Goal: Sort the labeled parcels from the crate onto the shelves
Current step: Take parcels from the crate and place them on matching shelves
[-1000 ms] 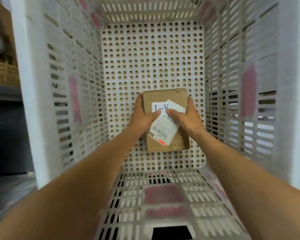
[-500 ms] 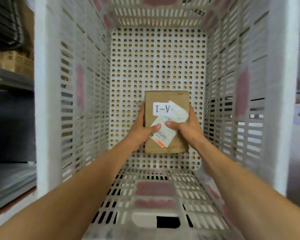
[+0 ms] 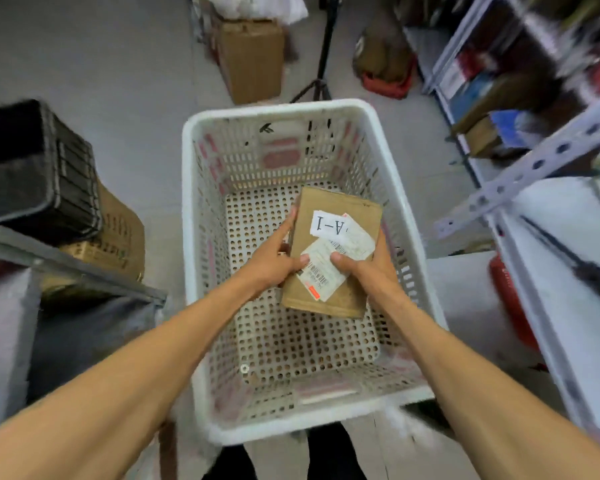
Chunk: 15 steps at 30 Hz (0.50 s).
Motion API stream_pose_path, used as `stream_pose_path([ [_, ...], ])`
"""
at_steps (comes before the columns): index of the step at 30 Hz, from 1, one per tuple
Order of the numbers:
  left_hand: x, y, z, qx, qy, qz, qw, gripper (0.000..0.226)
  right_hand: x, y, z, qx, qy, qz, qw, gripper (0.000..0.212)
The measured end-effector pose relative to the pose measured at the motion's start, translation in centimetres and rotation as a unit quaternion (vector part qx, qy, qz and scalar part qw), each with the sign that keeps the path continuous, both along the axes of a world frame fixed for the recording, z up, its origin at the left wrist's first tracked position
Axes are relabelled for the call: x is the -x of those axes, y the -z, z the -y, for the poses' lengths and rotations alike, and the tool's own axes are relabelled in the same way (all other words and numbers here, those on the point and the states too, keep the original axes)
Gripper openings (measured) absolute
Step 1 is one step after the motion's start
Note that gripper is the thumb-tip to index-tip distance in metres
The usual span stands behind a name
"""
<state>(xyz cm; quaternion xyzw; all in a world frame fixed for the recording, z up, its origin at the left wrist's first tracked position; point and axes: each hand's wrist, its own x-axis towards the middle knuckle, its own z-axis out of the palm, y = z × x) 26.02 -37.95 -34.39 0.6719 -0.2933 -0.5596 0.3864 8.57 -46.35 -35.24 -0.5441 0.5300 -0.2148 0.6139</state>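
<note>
The parcel (image 3: 347, 299), a flat brown cardboard pack, is held in both hands within the walls of the crate (image 3: 278, 108), above its perforated floor and toward its right side, tilted a little; how high it is off the floor cannot be told. Metal shelves (image 3: 530, 168) with a punched upright run down the right of the view, blurred, with boxes and coloured goods on them, and another grey shelf edge (image 3: 84, 271) crosses the left. The white slotted crate stands on the grey floor between them. A black bin (image 3: 39, 174) sits on a brown box (image 3: 122, 237) to its left, and a tall carton (image 3: 252, 60) and a black stand (image 3: 321, 64) are beyond it. The left hand (image 3: 274, 261) grips the parcel's left edge, thumb on top; the right hand (image 3: 371, 268) grips the right edge, thumb likewise on top. Both thumbs press a white shipping label (image 3: 323, 271) with a barcode. Above it a smaller white tag (image 3: 329, 226) reads A-1, upside down to the wearer.
</note>
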Motion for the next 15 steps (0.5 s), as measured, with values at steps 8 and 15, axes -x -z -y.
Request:
stream_pose_path([
  [8,0.0,-16.2,-3.2,0.130,0.074,0.017,0.989,0.097,1.9,-15.8,-4.7,0.136,0.038,0.038,0.989,0.087],
  [15,3.4,-22.5,-8.5,0.239,0.113,0.069,0.962,0.100,6.0,-23.3,-10.9,0.216,0.041,0.057,0.974,0.115],
])
